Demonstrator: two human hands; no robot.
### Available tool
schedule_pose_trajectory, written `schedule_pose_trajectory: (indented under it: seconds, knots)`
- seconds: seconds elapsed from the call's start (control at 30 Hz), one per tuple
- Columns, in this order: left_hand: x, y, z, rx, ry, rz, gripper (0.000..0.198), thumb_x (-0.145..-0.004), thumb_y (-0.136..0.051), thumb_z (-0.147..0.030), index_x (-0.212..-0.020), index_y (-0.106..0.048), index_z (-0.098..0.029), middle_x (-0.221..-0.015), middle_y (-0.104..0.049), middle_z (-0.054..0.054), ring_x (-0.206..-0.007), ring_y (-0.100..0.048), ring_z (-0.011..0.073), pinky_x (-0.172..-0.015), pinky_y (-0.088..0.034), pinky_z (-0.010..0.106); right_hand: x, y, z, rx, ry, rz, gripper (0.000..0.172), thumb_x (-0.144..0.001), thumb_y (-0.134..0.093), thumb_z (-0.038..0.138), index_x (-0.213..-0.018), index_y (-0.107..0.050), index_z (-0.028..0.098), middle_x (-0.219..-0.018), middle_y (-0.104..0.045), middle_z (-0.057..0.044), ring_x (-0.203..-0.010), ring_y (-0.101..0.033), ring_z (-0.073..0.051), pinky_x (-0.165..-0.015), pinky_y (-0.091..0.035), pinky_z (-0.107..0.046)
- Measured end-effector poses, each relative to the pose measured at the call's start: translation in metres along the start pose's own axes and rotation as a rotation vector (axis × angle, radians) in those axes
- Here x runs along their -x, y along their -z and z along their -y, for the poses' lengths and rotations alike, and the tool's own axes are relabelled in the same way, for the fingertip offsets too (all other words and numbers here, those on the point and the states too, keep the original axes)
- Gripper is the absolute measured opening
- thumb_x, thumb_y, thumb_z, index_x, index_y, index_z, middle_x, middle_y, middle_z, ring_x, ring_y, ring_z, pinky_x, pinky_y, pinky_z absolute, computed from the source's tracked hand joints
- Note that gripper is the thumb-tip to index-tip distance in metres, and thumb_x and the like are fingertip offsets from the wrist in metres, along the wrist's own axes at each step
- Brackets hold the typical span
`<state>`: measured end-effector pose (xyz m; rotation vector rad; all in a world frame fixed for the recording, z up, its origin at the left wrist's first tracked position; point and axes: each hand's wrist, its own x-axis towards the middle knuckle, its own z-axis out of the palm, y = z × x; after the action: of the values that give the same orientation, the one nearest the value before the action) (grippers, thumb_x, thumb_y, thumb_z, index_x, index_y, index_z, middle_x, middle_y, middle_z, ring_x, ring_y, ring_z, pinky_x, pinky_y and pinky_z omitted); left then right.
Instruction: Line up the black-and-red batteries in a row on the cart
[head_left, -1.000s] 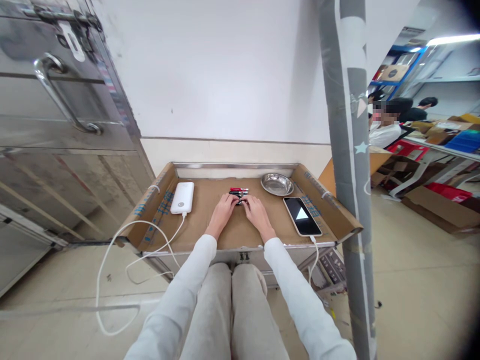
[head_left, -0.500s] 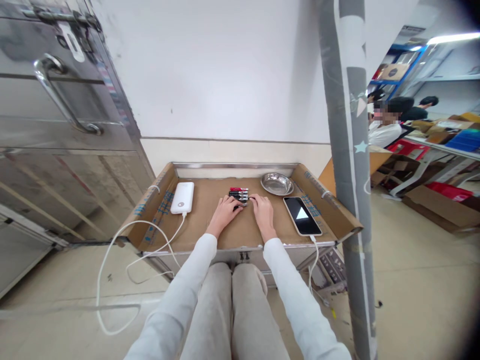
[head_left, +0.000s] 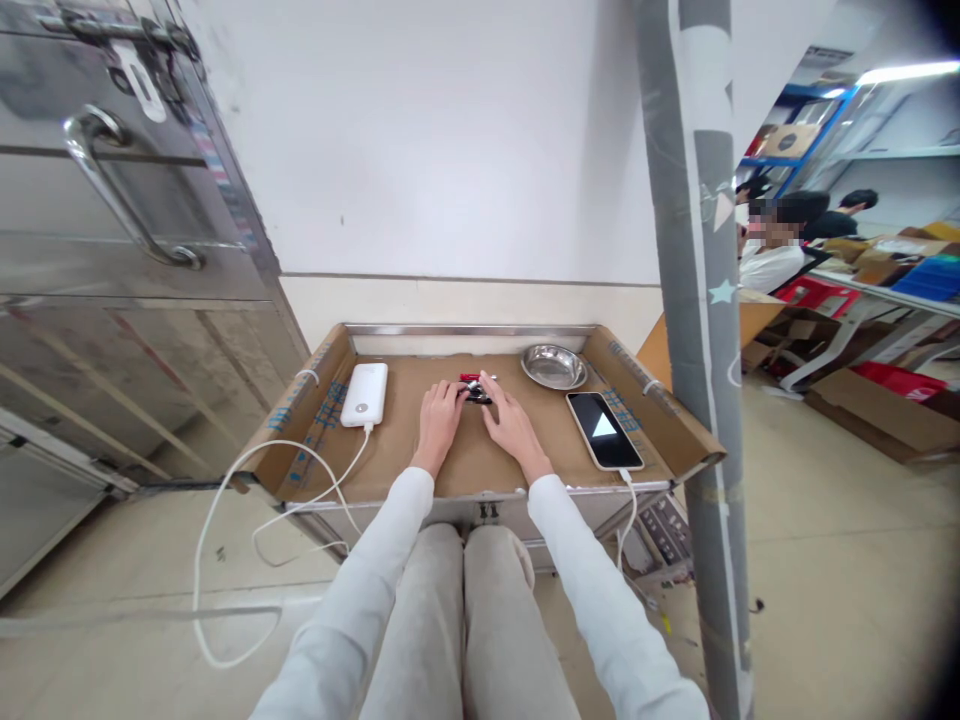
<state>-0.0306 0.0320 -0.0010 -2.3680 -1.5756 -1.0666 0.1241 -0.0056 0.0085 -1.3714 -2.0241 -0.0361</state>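
Observation:
A small row of red and black batteries (head_left: pixel 472 385) lies in the middle of a cardboard-lined metal tray table (head_left: pixel 465 460). My left hand (head_left: pixel 437 415) rests at the left end of the batteries with its fingers curled against them. From the right, my right hand (head_left: pixel 506 420) reaches over the row with fingers stretched out, its fingertips on the batteries. The hands cover most of the row, and I cannot tell whether any battery is lifted.
A white power bank (head_left: pixel 365 394) with a cable lies at the left of the tray. At the back right sits a metal dish (head_left: pixel 554 367), with a phone (head_left: pixel 604 430) in front of it. A grey pillar (head_left: pixel 694 300) stands right; a steel cabinet (head_left: pixel 112 250) left. People sit far right.
My right hand has swung left from the right end of the batteries to lie over them. The left hand has shifted slightly up and left. The row looks more bunched together.

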Motion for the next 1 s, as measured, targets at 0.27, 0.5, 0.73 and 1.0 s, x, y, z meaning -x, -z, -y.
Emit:
schedule_pose_trajectory:
  seconds: [0.27, 0.5, 0.73, 1.0]
  knots:
    - [0.005, -0.002, 0.005, -0.158, 0.323, -0.02, 0.022, -0.091, -0.033, -0.013, -0.097, -0.055, -0.012, -0.101, -0.053, 0.016, -0.096, -0.052, 0.0263, -0.083, -0.042, 0.039, 0.0, -0.007, -0.01, 0.163, -0.125, -0.04, 0.029, -0.088, -0.036, 0.013, -0.1, -0.062, 0.02, -0.1, -0.059, -0.008, -0.095, -0.051, -0.021, -0.089, -0.04, -0.032]
    - [0.001, -0.01, 0.004, -0.05, 0.038, 0.008, 0.018, -0.09, -0.036, -0.014, -0.098, -0.053, -0.014, -0.096, -0.053, 0.011, -0.092, -0.052, 0.0229, -0.084, -0.044, 0.037, -0.001, -0.014, -0.016, 0.245, -0.13, -0.009, 0.019, -0.089, -0.044, 0.02, -0.098, -0.06, 0.019, -0.096, -0.057, -0.008, -0.093, -0.049, -0.021, -0.086, -0.038, -0.032]
    - [0.0, -0.018, 0.007, 0.193, -0.098, 0.132, 0.008, -0.087, -0.049, -0.016, -0.093, -0.054, -0.017, -0.096, -0.054, 0.007, -0.092, -0.054, 0.0199, -0.088, -0.045, 0.035, -0.002, -0.021, -0.023, 0.258, -0.122, 0.023, 0.02, -0.091, -0.041, 0.023, -0.097, -0.059, 0.018, -0.094, -0.059, -0.008, -0.092, -0.05, -0.022, -0.084, -0.037, -0.033]
    - [-0.002, -0.019, 0.01, 0.376, -0.081, 0.22, 0.01, -0.089, -0.048, -0.02, -0.091, -0.057, -0.019, -0.095, -0.056, 0.005, -0.088, -0.058, 0.0166, -0.085, -0.047, 0.032, -0.002, -0.019, -0.021, 0.193, -0.087, 0.026, 0.021, -0.093, -0.041, 0.024, -0.094, -0.061, 0.019, -0.093, -0.06, -0.008, -0.09, -0.05, -0.021, -0.082, -0.037, -0.033]
